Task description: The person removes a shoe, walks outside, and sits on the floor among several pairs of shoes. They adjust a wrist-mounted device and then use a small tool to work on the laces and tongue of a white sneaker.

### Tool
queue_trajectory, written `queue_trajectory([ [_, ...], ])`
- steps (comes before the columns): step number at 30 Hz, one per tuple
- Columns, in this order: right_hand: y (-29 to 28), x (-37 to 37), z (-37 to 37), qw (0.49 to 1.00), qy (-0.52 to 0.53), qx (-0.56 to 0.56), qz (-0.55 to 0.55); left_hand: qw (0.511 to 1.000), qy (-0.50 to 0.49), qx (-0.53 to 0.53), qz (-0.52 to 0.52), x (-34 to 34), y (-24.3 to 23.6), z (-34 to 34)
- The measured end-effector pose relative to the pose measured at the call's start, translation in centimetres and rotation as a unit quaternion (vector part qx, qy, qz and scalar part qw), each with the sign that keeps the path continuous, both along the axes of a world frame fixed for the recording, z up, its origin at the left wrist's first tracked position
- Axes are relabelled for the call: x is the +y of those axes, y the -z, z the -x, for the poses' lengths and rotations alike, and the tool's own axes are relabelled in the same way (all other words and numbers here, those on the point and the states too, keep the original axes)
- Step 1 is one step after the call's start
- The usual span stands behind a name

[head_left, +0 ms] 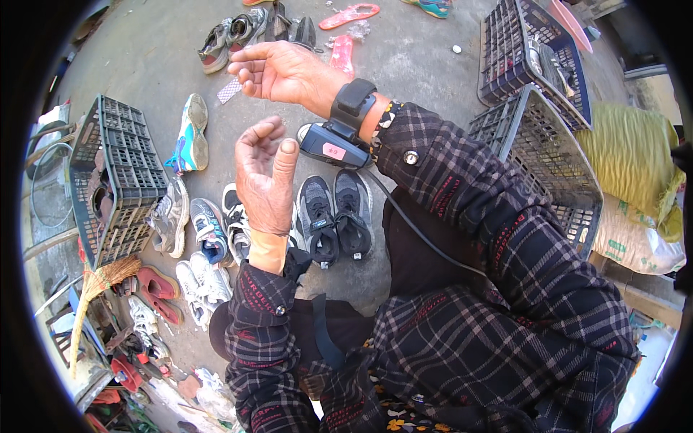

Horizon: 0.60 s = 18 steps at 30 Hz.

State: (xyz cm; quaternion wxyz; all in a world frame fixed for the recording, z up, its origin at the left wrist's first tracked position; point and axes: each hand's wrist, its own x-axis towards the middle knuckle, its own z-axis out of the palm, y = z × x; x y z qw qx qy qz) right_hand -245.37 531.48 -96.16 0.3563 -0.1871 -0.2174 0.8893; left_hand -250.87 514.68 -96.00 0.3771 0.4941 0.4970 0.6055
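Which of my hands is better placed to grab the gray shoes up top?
Probably your right hand: it looks empty and lies nearer the gray shoes; your left hand is farther back.

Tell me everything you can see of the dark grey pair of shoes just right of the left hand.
The dark grey pair of shoes sits side by side, soles down on the grey floor, toes pointing away from the person. The uppers look like fabric, and pale sole edges show along the sides. The dark-lined openings lie toward the person; a small blue patch shows at the left shoe's opening. Neither the left hand nor the right hand appears to touch them.
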Motion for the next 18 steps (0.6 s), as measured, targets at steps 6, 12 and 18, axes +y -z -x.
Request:
queue_trajectory([
  [6, 0.6, -1.5, 0.9, 1.000, -0.010, 0.004, 0.024, 0.874, 0.197, -0.402, 0.190, 0.0, 2.3, -0.6],
  [12, 1.3, -3.3, 1.6, 0.997, -0.025, -0.068, -0.015, 0.869, 0.218, -0.373, 0.241, -0.4, 2.4, -0.9],
  [18, 1.9, -3.6, 2.0, 0.906, 0.073, -0.292, -0.299, 0.865, 0.211, -0.367, 0.270, -0.8, 1.7, -1.6],
])
